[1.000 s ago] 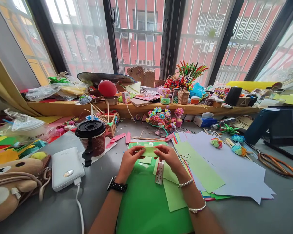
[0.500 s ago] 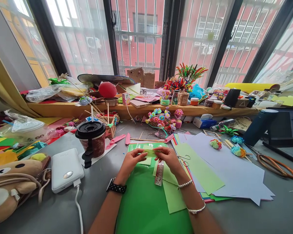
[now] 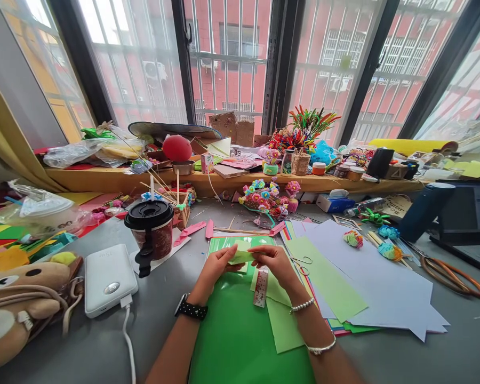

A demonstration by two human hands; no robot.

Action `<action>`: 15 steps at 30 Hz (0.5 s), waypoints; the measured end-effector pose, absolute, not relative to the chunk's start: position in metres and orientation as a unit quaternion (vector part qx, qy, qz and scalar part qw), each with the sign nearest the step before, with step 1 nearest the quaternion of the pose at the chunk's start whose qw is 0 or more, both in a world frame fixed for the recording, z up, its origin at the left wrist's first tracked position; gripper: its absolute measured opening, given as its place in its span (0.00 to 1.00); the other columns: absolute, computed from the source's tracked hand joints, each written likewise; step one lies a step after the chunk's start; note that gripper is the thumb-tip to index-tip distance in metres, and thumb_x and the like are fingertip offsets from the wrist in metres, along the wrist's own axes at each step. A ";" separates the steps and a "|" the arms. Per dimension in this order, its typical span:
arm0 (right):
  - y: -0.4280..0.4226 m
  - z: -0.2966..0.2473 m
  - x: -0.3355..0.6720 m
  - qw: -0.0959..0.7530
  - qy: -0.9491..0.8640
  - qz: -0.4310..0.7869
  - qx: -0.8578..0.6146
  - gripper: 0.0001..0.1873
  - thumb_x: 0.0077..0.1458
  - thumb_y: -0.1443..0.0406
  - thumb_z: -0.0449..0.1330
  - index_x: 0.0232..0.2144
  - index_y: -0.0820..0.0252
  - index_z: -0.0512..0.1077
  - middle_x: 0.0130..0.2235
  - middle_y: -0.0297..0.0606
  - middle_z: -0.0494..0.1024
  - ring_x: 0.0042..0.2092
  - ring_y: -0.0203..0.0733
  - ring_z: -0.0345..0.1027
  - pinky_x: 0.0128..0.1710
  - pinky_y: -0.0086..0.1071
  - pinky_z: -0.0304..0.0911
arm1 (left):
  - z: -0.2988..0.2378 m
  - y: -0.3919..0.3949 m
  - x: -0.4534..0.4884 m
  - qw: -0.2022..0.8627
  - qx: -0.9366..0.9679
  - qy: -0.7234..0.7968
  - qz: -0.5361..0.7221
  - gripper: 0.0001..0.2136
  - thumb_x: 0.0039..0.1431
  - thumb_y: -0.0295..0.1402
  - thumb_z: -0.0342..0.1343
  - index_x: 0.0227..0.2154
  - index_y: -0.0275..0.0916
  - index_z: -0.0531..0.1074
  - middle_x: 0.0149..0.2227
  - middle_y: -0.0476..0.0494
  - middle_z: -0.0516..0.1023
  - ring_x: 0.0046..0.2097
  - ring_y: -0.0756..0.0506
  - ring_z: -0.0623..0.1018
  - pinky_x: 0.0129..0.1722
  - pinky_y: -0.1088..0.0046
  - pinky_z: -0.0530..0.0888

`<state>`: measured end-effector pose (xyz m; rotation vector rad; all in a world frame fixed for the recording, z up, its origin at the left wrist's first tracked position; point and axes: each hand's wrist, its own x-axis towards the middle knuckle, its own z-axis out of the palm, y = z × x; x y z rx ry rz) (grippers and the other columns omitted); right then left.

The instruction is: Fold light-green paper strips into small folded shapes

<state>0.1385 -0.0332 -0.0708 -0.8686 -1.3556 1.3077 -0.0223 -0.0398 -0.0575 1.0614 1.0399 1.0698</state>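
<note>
Both my hands hold a small light green paper strip (image 3: pixel 242 256) above a bright green sheet (image 3: pixel 240 330) on the grey table. My left hand (image 3: pixel 215 268), with a black watch at the wrist, pinches the strip's left end. The strip's right end is pinched by my right hand (image 3: pixel 278 261), which wears bead bracelets. A small patterned ruler (image 3: pixel 261 287) lies just under my right hand, on a pale green sheet (image 3: pixel 286 328). Small scissors (image 3: pixel 303 262) lie right of my right hand.
A lidded coffee cup (image 3: pixel 151 230) and a white power bank (image 3: pixel 108 278) with its cable stand to the left, near a plush bear bag (image 3: pixel 20 298). White and coloured sheets (image 3: pixel 368 277) spread to the right. Orange-handled scissors (image 3: pixel 454 269) lie far right. The window ledge (image 3: pixel 116 178) holds craft flowers and clutter.
The light green piece has gone from a wider rectangle to a narrow folded strip between my fingers. Both hands have stayed in nearly the same place.
</note>
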 end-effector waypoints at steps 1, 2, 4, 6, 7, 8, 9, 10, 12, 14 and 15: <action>-0.033 -0.071 0.138 0.506 -0.566 0.543 -0.359 0.08 0.40 0.67 0.59 0.27 0.60 0.74 0.22 0.33 0.74 0.23 0.34 0.67 0.24 0.27 0.62 | -0.058 -0.040 -0.023 0.612 0.457 0.455 0.457 0.17 0.41 0.42 0.56 0.27 0.31 0.71 0.28 0.42 0.75 0.30 0.45 0.75 0.35 0.69 0.73; -0.033 -0.070 0.137 0.504 -0.568 0.542 -0.359 0.08 0.40 0.67 0.59 0.27 0.60 0.74 0.22 0.33 0.74 0.23 0.34 0.67 0.24 0.27 0.62 | -0.059 -0.039 -0.023 0.614 0.457 0.456 0.454 0.17 0.42 0.42 0.55 0.27 0.31 0.71 0.28 0.42 0.75 0.29 0.46 0.75 0.34 0.69 0.73; -0.032 -0.070 0.136 0.502 -0.573 0.540 -0.359 0.08 0.40 0.66 0.59 0.27 0.60 0.74 0.22 0.33 0.73 0.23 0.34 0.67 0.24 0.27 0.62 | -0.060 -0.039 -0.023 0.617 0.457 0.454 0.452 0.16 0.42 0.42 0.55 0.27 0.31 0.71 0.28 0.42 0.75 0.29 0.46 0.75 0.33 0.71 0.73; -0.030 -0.070 0.136 0.500 -0.574 0.538 -0.362 0.09 0.40 0.65 0.59 0.28 0.60 0.74 0.22 0.34 0.73 0.23 0.34 0.67 0.24 0.28 0.63 | -0.060 -0.038 -0.023 0.617 0.453 0.455 0.454 0.15 0.41 0.41 0.56 0.26 0.32 0.71 0.28 0.43 0.75 0.29 0.46 0.75 0.33 0.72 0.73; -0.030 -0.070 0.136 0.498 -0.574 0.539 -0.363 0.10 0.40 0.64 0.59 0.28 0.61 0.74 0.22 0.34 0.73 0.23 0.35 0.67 0.24 0.28 0.63 | -0.060 -0.038 -0.023 0.616 0.450 0.460 0.455 0.14 0.41 0.40 0.57 0.25 0.32 0.71 0.28 0.43 0.75 0.29 0.46 0.76 0.33 0.72 0.72; -0.029 -0.070 0.136 0.496 -0.573 0.541 -0.365 0.11 0.40 0.63 0.59 0.29 0.61 0.74 0.22 0.34 0.73 0.23 0.35 0.68 0.24 0.29 0.63 | -0.059 -0.038 -0.023 0.613 0.448 0.464 0.457 0.14 0.40 0.40 0.58 0.25 0.32 0.70 0.27 0.44 0.75 0.30 0.45 0.76 0.33 0.72 0.72; -0.029 -0.070 0.136 0.493 -0.572 0.544 -0.365 0.12 0.39 0.62 0.59 0.30 0.61 0.73 0.23 0.35 0.73 0.23 0.36 0.68 0.25 0.29 0.63 | -0.059 -0.037 -0.023 0.610 0.446 0.465 0.460 0.14 0.39 0.39 0.58 0.25 0.32 0.70 0.27 0.45 0.75 0.30 0.45 0.76 0.34 0.72 0.72; -0.029 -0.069 0.136 0.491 -0.572 0.546 -0.366 0.13 0.39 0.61 0.60 0.30 0.62 0.73 0.24 0.35 0.74 0.24 0.36 0.68 0.25 0.29 0.63 | -0.059 -0.037 -0.022 0.607 0.446 0.466 0.464 0.14 0.39 0.39 0.59 0.25 0.33 0.70 0.27 0.46 0.74 0.30 0.45 0.76 0.34 0.72 0.72; -0.029 -0.068 0.136 0.487 -0.569 0.550 -0.369 0.15 0.39 0.59 0.59 0.30 0.62 0.72 0.26 0.36 0.74 0.24 0.36 0.68 0.24 0.28 0.63 | -0.060 -0.035 -0.022 0.603 0.449 0.463 0.469 0.13 0.37 0.38 0.60 0.25 0.33 0.70 0.26 0.47 0.74 0.30 0.45 0.76 0.35 0.71 0.72; -0.029 -0.067 0.136 0.485 -0.564 0.550 -0.380 0.16 0.41 0.57 0.58 0.29 0.63 0.72 0.27 0.36 0.73 0.24 0.36 0.68 0.22 0.27 0.62 | -0.062 -0.034 -0.023 0.599 0.452 0.462 0.473 0.13 0.36 0.38 0.60 0.24 0.33 0.70 0.25 0.48 0.74 0.30 0.46 0.76 0.35 0.71 0.72; -0.028 -0.067 0.136 0.485 -0.561 0.548 -0.386 0.16 0.41 0.56 0.57 0.28 0.63 0.72 0.27 0.36 0.73 0.23 0.35 0.68 0.21 0.26 0.61 | -0.063 -0.033 -0.023 0.595 0.454 0.462 0.475 0.13 0.36 0.37 0.61 0.24 0.33 0.70 0.25 0.49 0.74 0.30 0.46 0.76 0.35 0.71 0.72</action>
